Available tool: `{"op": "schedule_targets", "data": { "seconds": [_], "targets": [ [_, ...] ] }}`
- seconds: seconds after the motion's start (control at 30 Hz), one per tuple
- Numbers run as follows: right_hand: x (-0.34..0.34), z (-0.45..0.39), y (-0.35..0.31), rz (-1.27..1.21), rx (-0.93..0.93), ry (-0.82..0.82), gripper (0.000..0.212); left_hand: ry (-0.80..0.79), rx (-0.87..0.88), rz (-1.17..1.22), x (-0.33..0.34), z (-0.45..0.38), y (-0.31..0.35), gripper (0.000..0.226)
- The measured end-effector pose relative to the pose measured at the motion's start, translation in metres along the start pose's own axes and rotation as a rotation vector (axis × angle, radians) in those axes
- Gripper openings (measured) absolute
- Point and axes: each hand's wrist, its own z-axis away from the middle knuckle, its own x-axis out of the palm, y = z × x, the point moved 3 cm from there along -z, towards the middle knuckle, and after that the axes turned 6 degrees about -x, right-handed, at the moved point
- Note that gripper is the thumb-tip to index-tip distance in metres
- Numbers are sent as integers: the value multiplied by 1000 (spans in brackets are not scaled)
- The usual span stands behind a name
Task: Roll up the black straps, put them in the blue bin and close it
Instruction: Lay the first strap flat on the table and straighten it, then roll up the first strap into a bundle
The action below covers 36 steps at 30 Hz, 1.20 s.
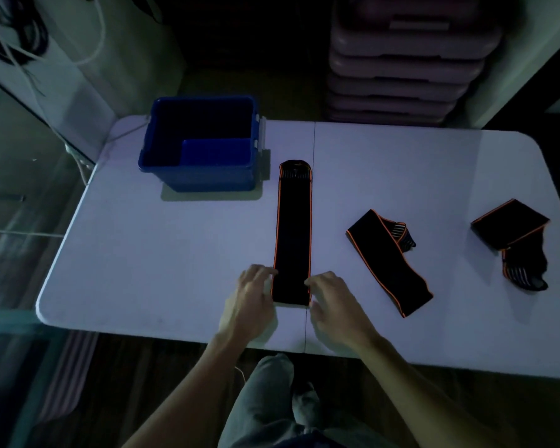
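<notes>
At the near edge of the white worktop [143, 253] two bare hands are seen. The left hand [251, 299] is laid at the left side of the flat strap [292, 234], and the right hand [332, 302] at its right side. The fingers [259, 274] of both hands are spread and loosely curved; their tips are touching the orange edges of the strap near its close end, but nothing is gripped or lifted. This strap is stretched out straight, away from the person, along the seam in the middle of the worktop, and its rounded end is turned to the far side.

To the right, a second strap [390, 261] is placed slanted and partly folded. Further right, near the worktop edge, a third strap [511, 234] is lying folded, with its striped end toward the person.

At the far left, the blue bin [201, 143] is standing open, just beside the far end of the flat strap. Behind the worktop, stacked grey trays [408, 59] are seen in the dark.
</notes>
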Motion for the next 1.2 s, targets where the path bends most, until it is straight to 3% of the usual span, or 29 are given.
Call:
{"op": "schedule_targets", "data": {
  "seconds": [0.07,0.17,0.33,0.53,0.7,0.9,1.03,1.2],
  "targets": [
    [6,-1,-8,199,-94,-28,41,-130,177,-219,6,5,2,57],
    [14,-5,-12,370,-145,-67,44,-223,237,-405,16,5,0,61],
    [18,-14,-13,415,-145,-33,31,-158,240,-375,23,-8,5,37],
    [10,-29,-16,425,-97,-93,31,-239,160,-265,8,-28,7,24],
    [2,-43,-16,302,40,-76,16,-248,24,-267,8,-40,12,23],
    [2,-52,-18,334,85,-3,21,-167,-38,-150,10,-48,16,28],
    [6,-44,-17,483,-63,103,27,-101,-59,-146,12,-46,15,29],
    [21,-30,-7,595,-281,60,38,-56,-63,-252,10,-43,22,23]
  ]
}}
